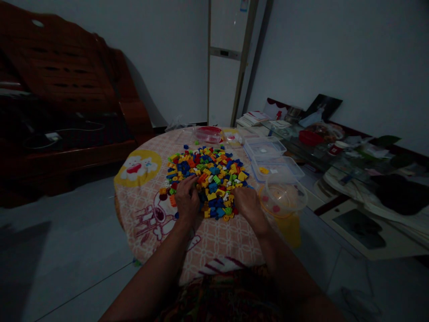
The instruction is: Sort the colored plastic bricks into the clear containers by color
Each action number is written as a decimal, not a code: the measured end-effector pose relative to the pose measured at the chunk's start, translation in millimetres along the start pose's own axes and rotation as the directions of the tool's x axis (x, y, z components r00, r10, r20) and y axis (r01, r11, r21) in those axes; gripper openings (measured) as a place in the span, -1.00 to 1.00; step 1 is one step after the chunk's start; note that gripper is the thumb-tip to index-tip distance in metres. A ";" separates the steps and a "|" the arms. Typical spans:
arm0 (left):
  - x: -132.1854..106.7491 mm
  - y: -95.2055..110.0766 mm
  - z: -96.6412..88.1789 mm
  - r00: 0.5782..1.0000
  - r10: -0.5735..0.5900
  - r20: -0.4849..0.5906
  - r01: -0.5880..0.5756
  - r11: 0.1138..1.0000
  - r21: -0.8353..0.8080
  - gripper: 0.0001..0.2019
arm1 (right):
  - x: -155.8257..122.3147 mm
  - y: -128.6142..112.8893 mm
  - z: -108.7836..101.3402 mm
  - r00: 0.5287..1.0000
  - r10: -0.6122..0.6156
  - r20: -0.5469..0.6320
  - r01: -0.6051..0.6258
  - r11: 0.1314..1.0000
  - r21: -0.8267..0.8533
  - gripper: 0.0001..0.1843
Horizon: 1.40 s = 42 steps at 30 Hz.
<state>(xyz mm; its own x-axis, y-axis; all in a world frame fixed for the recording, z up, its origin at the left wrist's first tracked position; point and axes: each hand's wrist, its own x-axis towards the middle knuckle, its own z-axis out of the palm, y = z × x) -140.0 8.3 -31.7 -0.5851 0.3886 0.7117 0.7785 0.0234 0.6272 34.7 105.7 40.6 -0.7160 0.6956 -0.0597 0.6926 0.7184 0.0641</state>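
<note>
A heap of small toy building bricks [214, 171] in yellow, red, blue, green, orange and white lies on the round table. My left hand [187, 197] is at the heap's near left side. Its fingers reach over the bricks, with the thumb apart from them, and I see nothing held. On the right edge of the heap rests my right hand [247, 202], its fingers curled inward and down. The hand itself hides its fingertips, so anything between them cannot be made out. An orange brick [173, 200] lies just left of my left hand.
A patterned pink cloth [221, 241] covers the table. Clear plastic boxes [279, 169], one with a yellow piece [264, 170], and a round clear tub [288, 194] stand on the right. A red container [208, 134] is at the back. A cluttered glass side table [301, 139] stands beyond.
</note>
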 end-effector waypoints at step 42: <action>0.4 3.6 -1.4 0.999 -0.025 0.022 0.025 1.000 0.010 -0.66 | 0.0 11.4 13.9 0.977 0.136 -0.162 -0.123 0.989 0.087 -0.69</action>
<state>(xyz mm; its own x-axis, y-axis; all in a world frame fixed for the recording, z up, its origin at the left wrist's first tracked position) -137.8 7.3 -28.7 -0.5990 0.4083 0.6888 0.7660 0.0417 0.6415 43.8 114.0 27.5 -0.6200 0.7767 0.1114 0.7803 0.6252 -0.0158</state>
